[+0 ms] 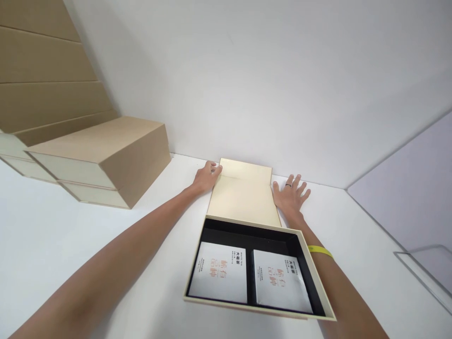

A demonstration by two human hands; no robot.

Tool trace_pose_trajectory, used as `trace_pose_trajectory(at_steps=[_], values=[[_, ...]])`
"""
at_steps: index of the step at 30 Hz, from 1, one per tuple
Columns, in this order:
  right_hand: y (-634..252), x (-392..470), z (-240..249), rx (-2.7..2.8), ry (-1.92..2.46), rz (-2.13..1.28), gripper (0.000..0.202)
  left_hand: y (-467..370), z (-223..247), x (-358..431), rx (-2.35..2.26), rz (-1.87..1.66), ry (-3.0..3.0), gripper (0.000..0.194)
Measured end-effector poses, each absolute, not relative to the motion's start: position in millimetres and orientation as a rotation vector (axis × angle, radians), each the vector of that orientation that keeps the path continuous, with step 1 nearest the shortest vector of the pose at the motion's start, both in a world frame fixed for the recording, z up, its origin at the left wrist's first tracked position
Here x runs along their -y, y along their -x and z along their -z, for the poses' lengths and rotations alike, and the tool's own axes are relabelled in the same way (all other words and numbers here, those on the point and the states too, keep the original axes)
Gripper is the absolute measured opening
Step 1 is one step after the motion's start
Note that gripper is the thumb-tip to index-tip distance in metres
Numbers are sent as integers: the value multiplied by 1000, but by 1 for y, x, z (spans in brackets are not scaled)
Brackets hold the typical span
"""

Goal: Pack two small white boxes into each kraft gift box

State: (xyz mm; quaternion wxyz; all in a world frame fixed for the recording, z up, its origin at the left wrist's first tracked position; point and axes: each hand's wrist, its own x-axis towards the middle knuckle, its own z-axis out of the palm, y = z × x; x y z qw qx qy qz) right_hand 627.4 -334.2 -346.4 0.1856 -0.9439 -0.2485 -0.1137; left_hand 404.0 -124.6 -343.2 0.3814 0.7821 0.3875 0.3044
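Note:
A cream gift box stands open on the white table, its hinged lid [243, 200] folded back toward the wall. In its black-lined tray [233, 234] two silvery-white packs lie side by side, the left pack [219, 273] and the right pack [280, 282], both printed with orange and black characters. My left hand [207, 178] is at the lid's left edge, fingers curled and thumb against it. On the other side my right hand [291, 194] lies with fingers spread, its thumb beside the lid's right edge. A ring and a yellow wristband are on my right arm.
To the left, closed tan boxes [106, 141] with pale sides are stacked, and a taller pile of tan boxes [45, 61] rises behind them. A white wall [247, 84] borders the table at the back. At right stands a pale panel [409, 197] with a metal bar [423, 278].

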Motion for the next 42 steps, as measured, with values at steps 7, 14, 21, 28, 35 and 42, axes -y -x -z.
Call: trace_pose_trajectory(at_steps=[7, 14, 21, 28, 35, 42], values=[[-636, 333, 350, 727, 2701, 164, 61, -403, 343, 125, -988, -779, -2013, 33], [-629, 334, 348, 696, 2684, 271, 73, -403, 342, 124, -996, -764, -2006, 34], [-629, 335, 344, 770, 2701, 168, 58, -402, 340, 125, -1001, -752, -1996, 34], [-624, 335, 341, 737, 2687, 240, 64, -403, 339, 125, -1021, -742, -1993, 36], [-628, 334, 342, 735, 2696, 142, 58, -402, 339, 125, -1013, -748, -1999, 35], [-629, 334, 342, 742, 2706, 103, 58, -401, 338, 126, -1005, -752, -1999, 35]])
